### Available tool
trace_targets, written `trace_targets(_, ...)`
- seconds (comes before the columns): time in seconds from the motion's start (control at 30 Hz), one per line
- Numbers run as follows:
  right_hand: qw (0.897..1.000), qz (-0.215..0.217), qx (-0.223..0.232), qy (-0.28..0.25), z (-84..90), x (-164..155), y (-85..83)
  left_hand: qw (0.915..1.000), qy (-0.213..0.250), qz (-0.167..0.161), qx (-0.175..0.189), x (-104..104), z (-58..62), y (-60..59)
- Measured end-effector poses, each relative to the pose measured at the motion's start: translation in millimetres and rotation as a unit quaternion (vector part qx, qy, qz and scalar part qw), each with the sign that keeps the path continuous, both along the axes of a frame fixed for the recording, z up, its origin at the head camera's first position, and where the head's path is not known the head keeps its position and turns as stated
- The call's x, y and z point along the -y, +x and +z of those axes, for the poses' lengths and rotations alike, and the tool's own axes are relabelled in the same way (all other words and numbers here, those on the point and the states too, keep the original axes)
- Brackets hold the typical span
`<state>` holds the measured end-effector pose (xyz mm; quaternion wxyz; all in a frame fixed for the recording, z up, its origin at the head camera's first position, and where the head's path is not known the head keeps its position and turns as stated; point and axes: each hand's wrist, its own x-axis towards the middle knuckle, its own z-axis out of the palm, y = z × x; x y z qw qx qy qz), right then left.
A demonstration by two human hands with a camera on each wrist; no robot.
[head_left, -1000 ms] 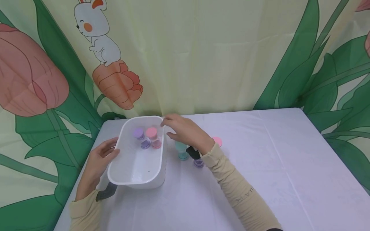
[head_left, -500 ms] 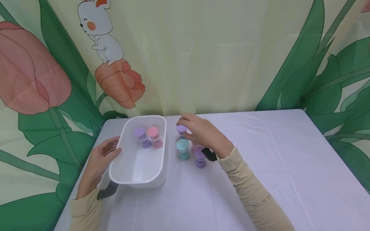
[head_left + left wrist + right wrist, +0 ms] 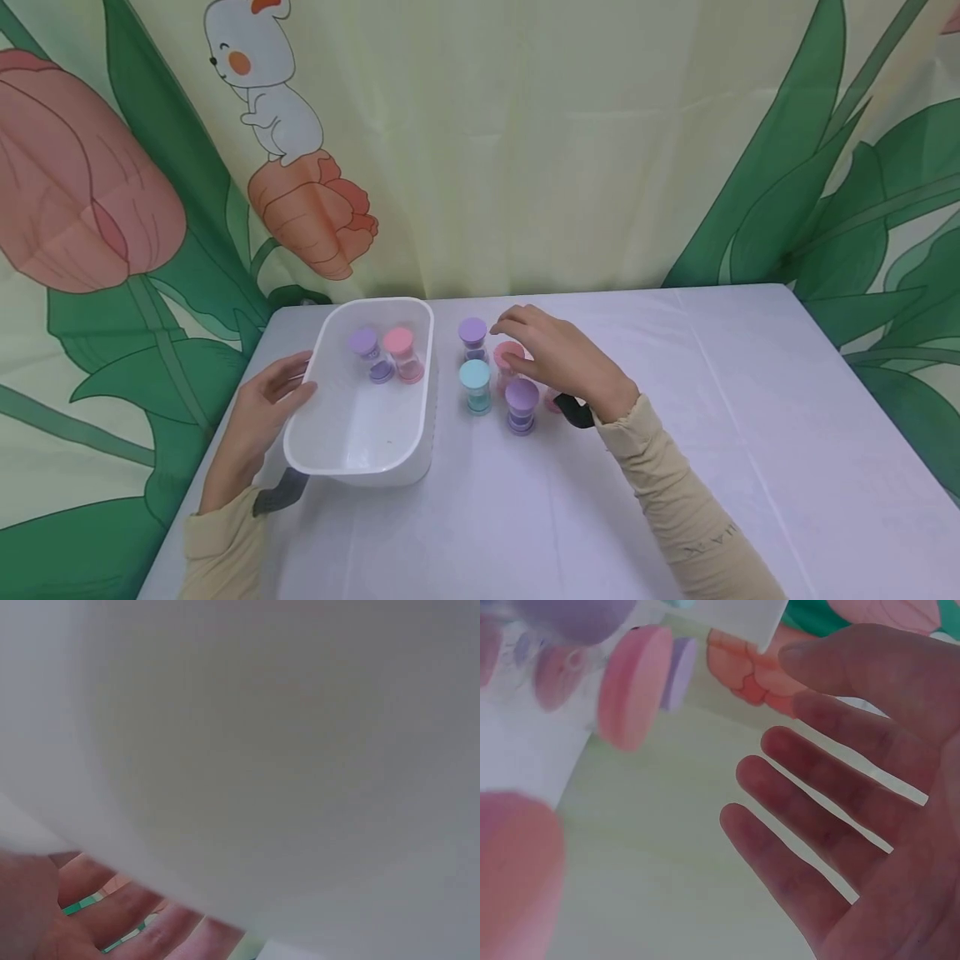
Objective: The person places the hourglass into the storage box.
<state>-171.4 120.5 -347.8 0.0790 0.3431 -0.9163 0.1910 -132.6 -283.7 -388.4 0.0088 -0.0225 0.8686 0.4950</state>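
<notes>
A white plastic bin stands on the left of the table with a purple sand timer and a pink one upright inside. Beside it stand a purple timer, a teal timer, another purple timer and a pink timer. My right hand hovers over the pink timer with its fingers spread, holding nothing; the pink cap lies just off the fingertips. My left hand rests flat against the bin's left wall, its fingers straight.
Another pink timer peeks out under my right wrist. The white-covered table stretches to the right and front. A printed curtain hangs close behind the table's far edge.
My right hand has moved right from the bin's far rim, past the back purple timer, to above the pink timer. The left hand and bin have stayed put.
</notes>
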Motion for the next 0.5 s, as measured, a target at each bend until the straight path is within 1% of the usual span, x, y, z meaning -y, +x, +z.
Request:
trace_targets(0.1, 1.000, -0.011, 0.008, 0.002, -2.4, -6.0, 1.8, 1.0000, 0.001, 0.001, 0.001, 0.0, 0.3, -0.3)
trace_targets(0.23, 1.000, -0.025, 0.005, 0.005, -7.1, -14.0, 3.4, 1.0000, 0.000, 0.003, 0.002, -0.7, 0.1, -1.2)
trace_targets(0.4, 0.999, -0.030, 0.007, 0.017, -12.5, -23.0, 6.0, 1.0000, -0.004, 0.004, 0.004, 0.0, -0.4, -1.2)
trace_targets(0.5, 0.999, -0.034, 0.018, 0.017, -13.4, -29.0, 8.6, 1.0000, -0.002, 0.003, 0.007, 0.9, -0.4, -0.7)
